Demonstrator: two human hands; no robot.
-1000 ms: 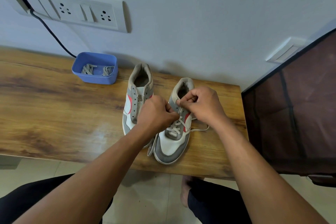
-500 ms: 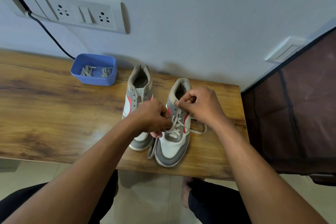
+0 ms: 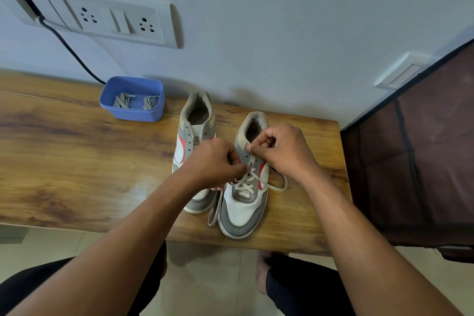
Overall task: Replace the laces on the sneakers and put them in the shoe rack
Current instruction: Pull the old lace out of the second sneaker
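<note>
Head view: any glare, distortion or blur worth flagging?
Head view: the wide-angle lens bows the socket panel; a soft glare patch sits on the table beside the left hand; that hand, the right hand and the lace they pinch look sharp, without motion blur.

left sneaker [image 3: 196, 120] and right sneaker [image 3: 243, 213] sit side by side on the table [image 3: 77, 161] near its right end, toes toward the near edge. left hand [image 3: 213, 161] and right hand [image 3: 282, 151] are over the right one, on its lace [image 3: 246, 182]. tub [image 3: 133, 114] with laces [image 3: 123, 100] in it sits far left of them, by the wall. sockets [image 3: 107, 20] on the wall above it. rack [image 3: 415, 161] right of the table.
</note>
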